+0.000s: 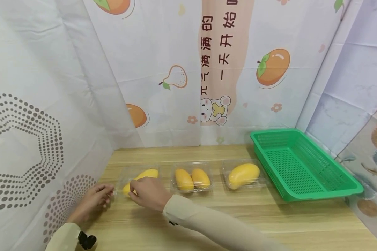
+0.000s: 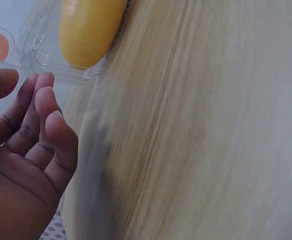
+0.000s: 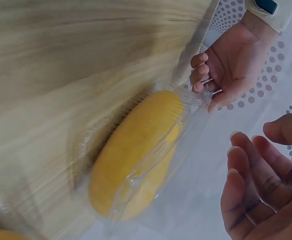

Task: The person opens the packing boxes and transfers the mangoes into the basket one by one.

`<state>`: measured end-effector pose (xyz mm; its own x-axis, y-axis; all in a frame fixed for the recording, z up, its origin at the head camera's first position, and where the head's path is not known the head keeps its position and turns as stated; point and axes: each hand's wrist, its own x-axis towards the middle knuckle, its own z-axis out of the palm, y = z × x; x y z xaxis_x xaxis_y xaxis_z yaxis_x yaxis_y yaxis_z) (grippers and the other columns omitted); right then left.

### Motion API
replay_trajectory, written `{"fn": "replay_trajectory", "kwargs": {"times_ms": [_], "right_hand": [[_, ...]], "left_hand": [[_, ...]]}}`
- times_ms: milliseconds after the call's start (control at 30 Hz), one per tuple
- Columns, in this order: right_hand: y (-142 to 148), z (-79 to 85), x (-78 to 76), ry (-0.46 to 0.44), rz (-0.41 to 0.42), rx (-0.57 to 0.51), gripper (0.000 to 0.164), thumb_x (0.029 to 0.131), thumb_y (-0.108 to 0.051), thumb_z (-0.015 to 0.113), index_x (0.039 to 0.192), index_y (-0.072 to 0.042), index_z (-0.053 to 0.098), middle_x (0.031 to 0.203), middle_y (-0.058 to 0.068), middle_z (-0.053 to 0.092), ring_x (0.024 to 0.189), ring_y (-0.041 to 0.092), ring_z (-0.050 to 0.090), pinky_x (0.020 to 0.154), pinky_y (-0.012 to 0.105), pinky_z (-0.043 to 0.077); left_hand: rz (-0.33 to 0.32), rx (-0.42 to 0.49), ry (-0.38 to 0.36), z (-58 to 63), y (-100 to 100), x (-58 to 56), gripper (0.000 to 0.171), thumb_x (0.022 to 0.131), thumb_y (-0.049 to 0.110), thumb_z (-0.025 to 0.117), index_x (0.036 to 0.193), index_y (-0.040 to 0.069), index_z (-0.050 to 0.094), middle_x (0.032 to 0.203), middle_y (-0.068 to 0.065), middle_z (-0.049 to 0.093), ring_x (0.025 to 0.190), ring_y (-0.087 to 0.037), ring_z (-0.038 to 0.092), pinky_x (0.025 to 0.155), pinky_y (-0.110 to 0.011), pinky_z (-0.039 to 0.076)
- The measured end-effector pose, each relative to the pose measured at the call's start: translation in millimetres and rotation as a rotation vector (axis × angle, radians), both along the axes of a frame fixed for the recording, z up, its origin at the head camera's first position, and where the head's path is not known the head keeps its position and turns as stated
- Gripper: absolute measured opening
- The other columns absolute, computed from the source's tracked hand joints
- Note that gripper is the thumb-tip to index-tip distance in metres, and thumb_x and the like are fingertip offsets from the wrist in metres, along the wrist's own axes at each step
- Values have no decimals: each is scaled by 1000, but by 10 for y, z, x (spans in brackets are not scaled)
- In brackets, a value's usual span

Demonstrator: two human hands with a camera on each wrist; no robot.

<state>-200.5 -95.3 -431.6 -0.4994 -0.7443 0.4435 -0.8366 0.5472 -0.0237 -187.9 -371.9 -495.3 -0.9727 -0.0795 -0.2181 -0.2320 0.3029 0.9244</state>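
Note:
A clear plastic box [image 3: 186, 102] with a yellow mango [image 3: 136, 150] in it lies at the left of the table. My left hand [image 1: 95, 198] is at the box's left end, its fingers loosely bent and the fingertips right at the plastic edge. In the left wrist view, thumb and forefinger stand apart. My right hand [image 1: 152, 193] is over the near side of this box and hides part of it in the head view. Its fingers [image 3: 246, 170] curve loosely, the thumb is apart from them, and nothing shows between them.
To the right stand a clear box [image 1: 193, 164] with two mangoes [image 1: 184, 179] and another clear box [image 1: 227, 167] with one large mango [image 1: 243, 175]. A green plastic basket [image 1: 304, 197] sits at the far right. Printed cloth curtains [image 1: 157, 132] close off the back and sides.

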Motion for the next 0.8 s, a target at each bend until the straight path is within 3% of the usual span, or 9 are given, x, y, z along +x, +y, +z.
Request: {"fn": "replay_trajectory", "kwargs": {"times_ms": [300, 500, 800], "right_hand": [[-303, 14, -3, 7, -36, 90, 10, 100, -33, 69, 96, -24, 71, 77, -17, 64, 54, -6, 45, 46, 9, 34], [-437, -33, 1, 22, -59, 103, 16, 101, -36, 67, 91, -23, 66, 70, -15, 57, 53, -2, 40, 43, 12, 32], [-557, -124, -10, 49, -123, 181, 11, 102, -35, 64, 98, -26, 66, 68, -15, 56, 51, -1, 39, 41, 14, 34]], "left_hand": [[-63, 83, -42, -9, 11, 12, 33, 107, 33, 58, 102, 1, 62, 91, -6, 62, 68, -15, 58, 59, -31, 54], [-85, 68, -62, -8, 13, -6, 34, 106, 35, 59, 104, 1, 61, 88, -6, 61, 68, -15, 57, 61, -31, 55], [-152, 92, -58, -13, -55, 0, 32, 108, 30, 55, 108, 0, 64, 89, -6, 63, 73, -14, 60, 65, -28, 56]]}}
